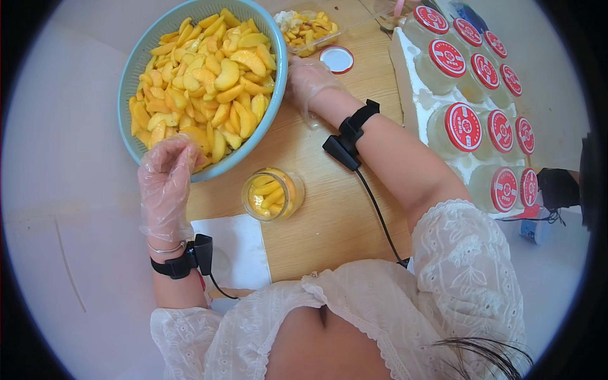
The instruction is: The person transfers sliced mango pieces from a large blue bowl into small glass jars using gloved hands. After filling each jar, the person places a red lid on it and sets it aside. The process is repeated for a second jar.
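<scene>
A light blue plastic basket point(281, 85) is heaped with yellow peach slices point(209, 80). My left hand point(168, 183), in a clear plastic glove, is at the basket's near-left edge. Its fingers are curled together over the slices; whether one is pinched there is unclear. Against the basket's right outer side is my right hand point(311, 80), gloved too, its fingers partly hidden by the rim. Between my forearms, an uncovered glass jar point(273, 194) with peach slices inside stands on the wooden table point(313, 237).
A red-rimmed jar lid point(337, 59) lies underside up beside a clear plastic tray point(311, 31) of fruit pieces. At right, several red-lidded jars point(463, 127) sit in a white foam holder point(401, 76). White paper point(237, 247) lies near me. A cable point(380, 213) trails from my right wrist strap.
</scene>
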Demonstrator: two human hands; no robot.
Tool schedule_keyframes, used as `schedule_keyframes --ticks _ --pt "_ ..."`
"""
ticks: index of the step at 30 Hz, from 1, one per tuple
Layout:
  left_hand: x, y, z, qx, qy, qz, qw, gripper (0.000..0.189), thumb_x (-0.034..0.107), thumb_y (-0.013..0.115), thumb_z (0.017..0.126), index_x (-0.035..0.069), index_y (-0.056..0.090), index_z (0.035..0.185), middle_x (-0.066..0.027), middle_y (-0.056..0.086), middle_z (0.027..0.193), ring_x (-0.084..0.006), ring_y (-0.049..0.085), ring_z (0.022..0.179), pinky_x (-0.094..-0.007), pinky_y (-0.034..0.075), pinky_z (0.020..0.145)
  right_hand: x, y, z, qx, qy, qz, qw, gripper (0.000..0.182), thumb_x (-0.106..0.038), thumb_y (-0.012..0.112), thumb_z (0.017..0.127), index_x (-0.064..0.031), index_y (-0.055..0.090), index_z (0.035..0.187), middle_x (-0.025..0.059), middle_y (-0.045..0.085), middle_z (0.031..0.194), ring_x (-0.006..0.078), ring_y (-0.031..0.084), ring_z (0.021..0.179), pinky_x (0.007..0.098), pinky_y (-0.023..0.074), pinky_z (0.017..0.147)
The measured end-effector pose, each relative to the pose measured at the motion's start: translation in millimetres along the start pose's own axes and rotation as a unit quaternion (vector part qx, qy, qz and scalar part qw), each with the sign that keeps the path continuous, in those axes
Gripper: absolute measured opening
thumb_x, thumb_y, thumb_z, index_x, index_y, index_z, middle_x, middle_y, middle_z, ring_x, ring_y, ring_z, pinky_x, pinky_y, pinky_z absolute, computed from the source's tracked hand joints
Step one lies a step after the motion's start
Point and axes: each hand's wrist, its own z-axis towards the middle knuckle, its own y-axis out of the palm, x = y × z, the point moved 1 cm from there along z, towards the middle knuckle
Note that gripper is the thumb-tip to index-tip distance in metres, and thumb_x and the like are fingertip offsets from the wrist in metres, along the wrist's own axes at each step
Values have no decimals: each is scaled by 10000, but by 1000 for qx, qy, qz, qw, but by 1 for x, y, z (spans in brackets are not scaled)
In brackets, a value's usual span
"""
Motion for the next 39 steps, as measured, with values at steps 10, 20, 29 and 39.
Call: schedule_keyframes --ticks 10,20,29,39 --pt "-2 -3 0 -6 8 -10 1000 81 36 631 965 -9 635 1031 -66 654 933 -147 643 822 -284 543 781 29 11 21 97 90 325 936 249 -86 709 809 -38 657 1047 99 682 884 192 655 797 320 531 738" --pt "3 0 -1 -1 1 -27 1000 69 2 624 946 -22 637 1009 -55 651 906 -135 630 815 -277 532 790 38 -1 29 67 81 518 849 464 -68 712 783 -27 618 1236 69 705 895 130 662 820 250 527 728" --pt "4 1 -3 3 -10 -31 999 61 6 621 949 -23 636 1001 -56 650 941 -127 631 838 -279 547 801 47 -20 29 127 55 448 883 747 40 635 791 -20 388 1494 107 620 1316 146 627 997 247 504 842" --pt "4 2 -2 7 -3 -43 999 46 -15 620 945 -25 630 989 -53 643 937 -123 626 844 -283 551 805 52 -28 30 254 65 436 861 806 43 605 790 12 289 1531 157 543 1438 202 573 1188 253 486 880"
